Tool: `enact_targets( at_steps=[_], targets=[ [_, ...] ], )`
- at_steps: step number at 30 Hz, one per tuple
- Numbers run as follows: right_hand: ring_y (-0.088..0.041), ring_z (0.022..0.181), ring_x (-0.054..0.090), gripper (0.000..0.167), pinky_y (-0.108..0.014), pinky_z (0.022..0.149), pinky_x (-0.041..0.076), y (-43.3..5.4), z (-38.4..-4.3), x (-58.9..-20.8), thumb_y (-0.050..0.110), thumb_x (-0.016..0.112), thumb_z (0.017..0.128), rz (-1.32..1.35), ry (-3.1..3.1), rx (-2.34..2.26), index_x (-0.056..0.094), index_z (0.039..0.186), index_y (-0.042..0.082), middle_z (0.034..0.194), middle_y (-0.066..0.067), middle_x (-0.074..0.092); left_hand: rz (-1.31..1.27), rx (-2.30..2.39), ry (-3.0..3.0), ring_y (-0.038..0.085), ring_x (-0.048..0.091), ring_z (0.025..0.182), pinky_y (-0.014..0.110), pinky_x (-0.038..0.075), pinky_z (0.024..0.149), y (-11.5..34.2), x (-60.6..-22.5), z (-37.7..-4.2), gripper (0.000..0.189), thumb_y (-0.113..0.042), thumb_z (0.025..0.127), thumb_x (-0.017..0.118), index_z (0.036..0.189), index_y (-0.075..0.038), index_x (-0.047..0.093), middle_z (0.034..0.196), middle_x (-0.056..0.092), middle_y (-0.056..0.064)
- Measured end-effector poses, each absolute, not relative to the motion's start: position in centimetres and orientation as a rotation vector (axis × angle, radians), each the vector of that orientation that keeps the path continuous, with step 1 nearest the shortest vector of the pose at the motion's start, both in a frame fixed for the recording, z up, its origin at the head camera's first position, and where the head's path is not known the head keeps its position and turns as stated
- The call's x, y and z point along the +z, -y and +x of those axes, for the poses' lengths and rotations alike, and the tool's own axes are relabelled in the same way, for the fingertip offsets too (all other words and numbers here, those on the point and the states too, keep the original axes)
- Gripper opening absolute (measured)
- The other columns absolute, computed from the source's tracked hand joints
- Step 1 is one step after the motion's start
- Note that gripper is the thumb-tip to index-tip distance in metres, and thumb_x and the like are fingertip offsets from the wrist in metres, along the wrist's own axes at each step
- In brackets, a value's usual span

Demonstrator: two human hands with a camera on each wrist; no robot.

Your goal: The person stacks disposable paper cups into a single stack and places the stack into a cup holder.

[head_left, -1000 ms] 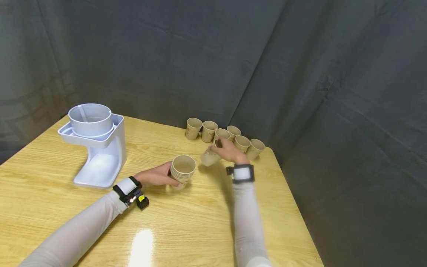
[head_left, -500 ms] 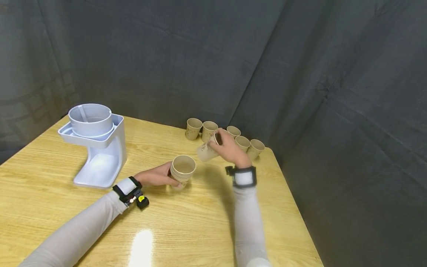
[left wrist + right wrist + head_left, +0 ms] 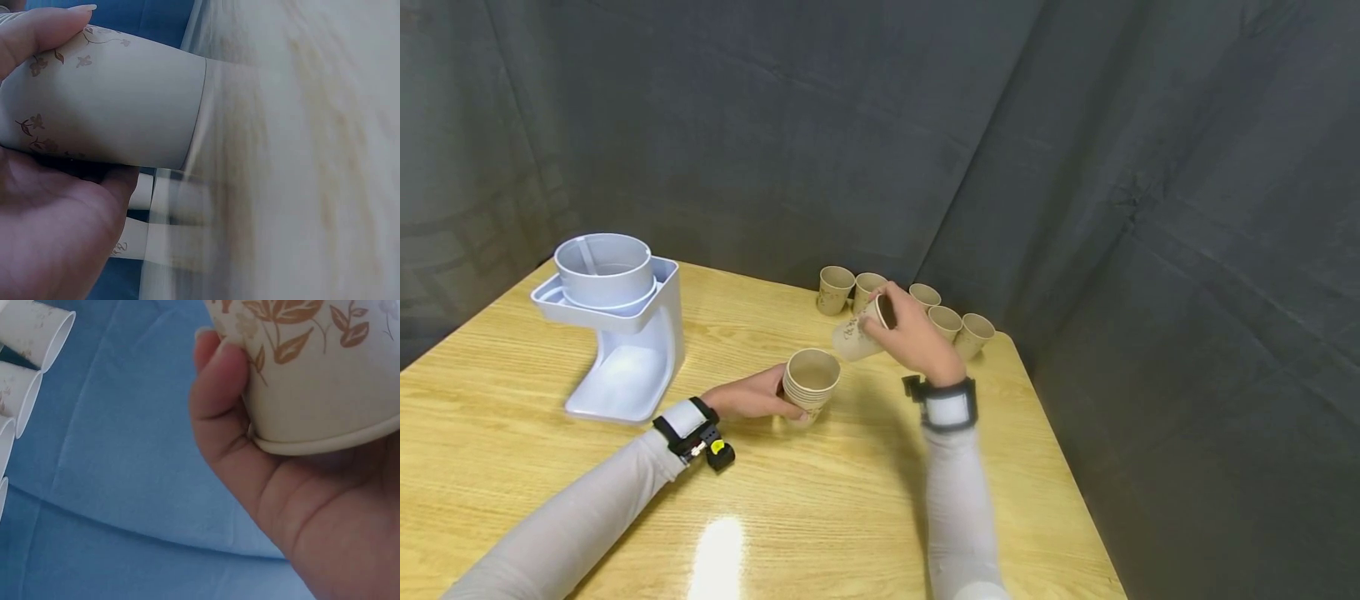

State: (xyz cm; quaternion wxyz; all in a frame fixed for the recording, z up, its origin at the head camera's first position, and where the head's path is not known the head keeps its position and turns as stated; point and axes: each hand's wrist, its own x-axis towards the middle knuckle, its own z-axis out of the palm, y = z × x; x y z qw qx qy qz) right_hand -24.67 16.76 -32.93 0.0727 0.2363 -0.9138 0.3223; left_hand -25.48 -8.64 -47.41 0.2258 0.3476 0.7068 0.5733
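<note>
In the head view, my left hand (image 3: 751,396) grips a nested stack of paper cups (image 3: 812,385), upright with the mouth up, low over the table. Its thumb lies across the near side. The left wrist view shows the outer cup (image 3: 119,94) with a small flower print between thumb and palm. My right hand (image 3: 916,335) holds a single paper cup (image 3: 854,337) by its rim end. That cup is tilted, its base toward the stack and apart from it. In the right wrist view, brown leaves decorate this cup (image 3: 325,381), and fingers and palm wrap its rim.
Several more paper cups (image 3: 835,292) stand upright in two rows at the table's back right, partly behind my right hand. A pale grey stand (image 3: 632,367) with a round tub (image 3: 606,271) on top is at the left. Dark curtains (image 3: 760,133) hang close behind the table.
My right hand has lifted slightly, carrying its cup up and to the left, with more tilt. It now hides one standing cup. The left hand and its stack look unmoved.
</note>
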Motion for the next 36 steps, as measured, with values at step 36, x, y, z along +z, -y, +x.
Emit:
enact_targets(
  at_steps=[36],
  targets=[
    [-0.011,0.086,0.053,0.035,-0.023,0.071,0.047,-11.0,-24.7,-36.1,0.032,0.061,0.084,1.138,2.783,0.682,0.049,0.111,0.012,0.098,0.001,0.053,1.032,1.549,-1.918,0.023,0.051,0.123,0.045,0.034,0.111,8.6,-47.4,-25.7,0.068,-0.011,0.082,0.074,0.14,-0.009,0.038,0.134,0.053,0.01]
  ],
)
